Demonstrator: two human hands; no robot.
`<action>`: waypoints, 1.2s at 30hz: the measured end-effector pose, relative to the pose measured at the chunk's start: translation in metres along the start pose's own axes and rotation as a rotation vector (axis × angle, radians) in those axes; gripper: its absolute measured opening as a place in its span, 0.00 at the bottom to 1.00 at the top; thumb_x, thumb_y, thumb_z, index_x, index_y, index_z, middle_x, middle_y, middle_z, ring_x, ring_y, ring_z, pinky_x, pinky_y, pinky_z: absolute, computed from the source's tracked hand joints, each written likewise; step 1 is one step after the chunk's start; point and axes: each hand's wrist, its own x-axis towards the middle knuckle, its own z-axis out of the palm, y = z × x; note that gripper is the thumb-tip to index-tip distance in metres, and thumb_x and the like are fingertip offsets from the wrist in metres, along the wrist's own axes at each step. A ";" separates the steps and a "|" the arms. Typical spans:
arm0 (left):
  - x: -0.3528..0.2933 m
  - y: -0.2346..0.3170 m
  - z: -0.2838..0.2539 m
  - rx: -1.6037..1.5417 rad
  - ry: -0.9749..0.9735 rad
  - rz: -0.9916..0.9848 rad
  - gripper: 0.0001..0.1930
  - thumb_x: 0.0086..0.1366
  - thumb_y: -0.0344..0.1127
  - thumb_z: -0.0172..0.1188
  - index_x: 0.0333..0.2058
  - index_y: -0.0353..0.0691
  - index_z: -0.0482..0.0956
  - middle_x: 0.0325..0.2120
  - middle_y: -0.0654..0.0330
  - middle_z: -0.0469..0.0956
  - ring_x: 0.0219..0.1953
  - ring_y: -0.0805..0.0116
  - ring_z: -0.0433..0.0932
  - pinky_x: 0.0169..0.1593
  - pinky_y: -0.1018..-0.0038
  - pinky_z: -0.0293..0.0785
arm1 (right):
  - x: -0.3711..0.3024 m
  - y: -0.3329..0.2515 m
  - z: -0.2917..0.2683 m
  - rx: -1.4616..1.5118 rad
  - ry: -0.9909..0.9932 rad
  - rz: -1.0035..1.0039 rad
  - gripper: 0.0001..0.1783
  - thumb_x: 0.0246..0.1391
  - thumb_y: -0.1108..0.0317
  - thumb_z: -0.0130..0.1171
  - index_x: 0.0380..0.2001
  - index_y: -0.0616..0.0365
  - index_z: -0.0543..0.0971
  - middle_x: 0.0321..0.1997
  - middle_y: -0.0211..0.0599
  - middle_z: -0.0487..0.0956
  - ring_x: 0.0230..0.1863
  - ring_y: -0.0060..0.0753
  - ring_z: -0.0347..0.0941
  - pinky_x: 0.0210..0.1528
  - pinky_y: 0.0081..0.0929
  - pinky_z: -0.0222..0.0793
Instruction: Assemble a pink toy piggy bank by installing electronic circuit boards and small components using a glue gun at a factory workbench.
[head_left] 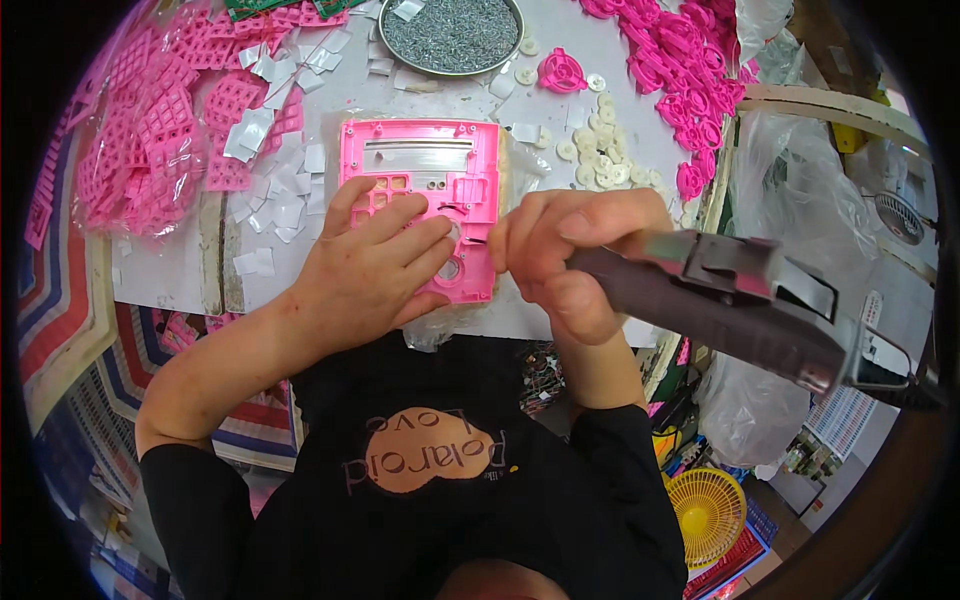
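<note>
We found the pink housing (474,222) lying on the table (160,275), in front of the person's torso. The left hand (372,255) lay flat across it, fingers loosely spread, grasping nothing. We observed the right hand (560,230) closed round the narrow end of a dark tool (725,305), just beside the housing's right edge. We noted cream discs (602,150) and a round dish (450,73) of small metal parts (455,32) beyond.
</note>
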 end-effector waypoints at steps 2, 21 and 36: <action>0.002 -0.006 -0.002 -0.015 -0.017 0.025 0.24 0.51 0.50 0.70 0.46 0.48 0.81 0.47 0.70 0.76 0.57 0.71 0.71 0.69 0.48 0.48 | -0.004 0.008 -0.001 -0.034 0.025 0.038 0.20 0.59 0.66 0.65 0.49 0.55 0.67 0.19 0.32 0.70 0.20 0.28 0.65 0.29 0.33 0.70; 0.002 -0.022 -0.003 -0.037 -0.006 0.126 0.18 0.54 0.45 0.68 0.43 0.48 0.81 0.44 0.72 0.78 0.54 0.71 0.72 0.70 0.48 0.51 | -0.011 0.033 0.005 -0.239 0.002 0.067 0.18 0.59 0.66 0.63 0.46 0.56 0.65 0.18 0.32 0.69 0.21 0.29 0.67 0.30 0.34 0.72; 0.025 -0.016 -0.019 -0.278 0.194 0.012 0.15 0.51 0.35 0.73 0.38 0.48 0.80 0.35 0.68 0.79 0.43 0.69 0.77 0.63 0.55 0.55 | 0.019 -0.010 0.013 0.031 -0.056 0.008 0.19 0.61 0.62 0.63 0.49 0.51 0.66 0.16 0.26 0.66 0.18 0.24 0.63 0.23 0.28 0.66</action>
